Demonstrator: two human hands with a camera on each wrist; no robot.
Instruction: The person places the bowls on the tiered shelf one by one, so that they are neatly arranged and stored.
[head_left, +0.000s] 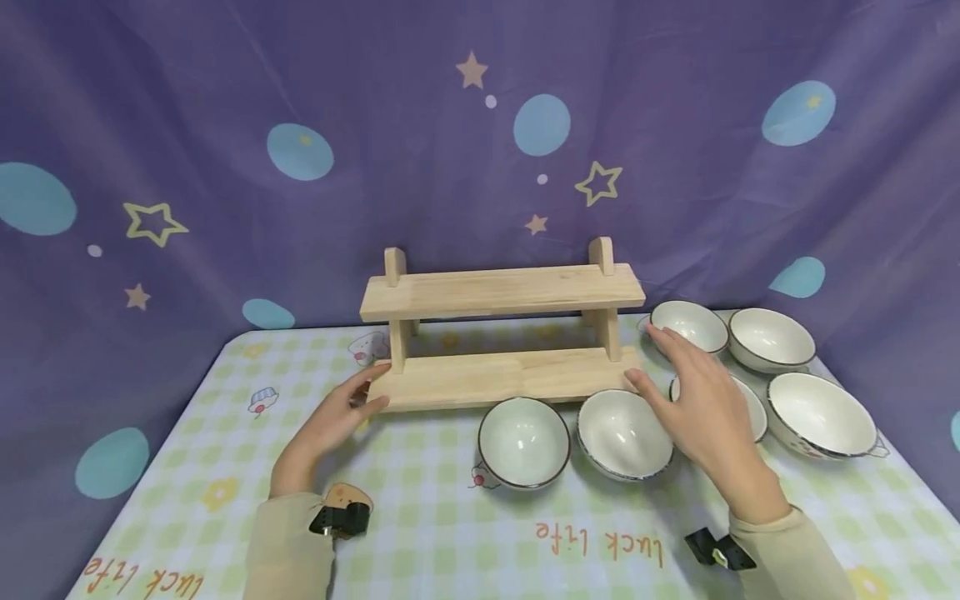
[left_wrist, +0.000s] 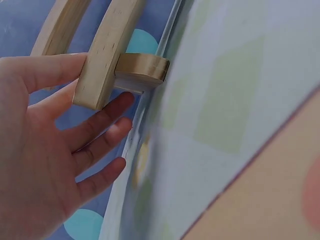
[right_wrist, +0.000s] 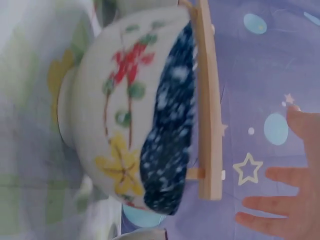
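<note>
A two-tier wooden rack (head_left: 502,292) stands on the checked tablecloth (head_left: 420,533) between the two hands, before the purple backdrop (head_left: 420,150), its lower board (head_left: 465,379) partly covered along the front edge by the rims of two bowls. The left hand (head_left: 330,425) is at the board's left end, thumb toward the front and forefinger toward the back; in the left wrist view both tips vanish behind the wood, so how firmly they touch cannot be told, while the other three fingers are extended and loose. The right hand (head_left: 699,400) is released, its fingers spread and holding nothing, near the board's right end and in front of a bowl (head_left: 752,408) whose middle it hides. It also overlaps the lower edge of the rear bowl (head_left: 688,323) and the right side of the speckle-rimmed bowl (head_left: 625,429). The pale green bowl (head_left: 523,442) just beside that one is in full sight. Two more, a back-corner bowl (head_left: 772,337) and a wide bowl (head_left: 821,412), sit at the far right; whether the small shape at the wide one's edge is a handle or a print is unclear. The right wrist view is blurred: a flowered bowl (right_wrist: 127,110) fills much of it, with other bowls cut off at the frame's edges. Both sleeves (head_left: 288,546) run out of the head view.
</note>
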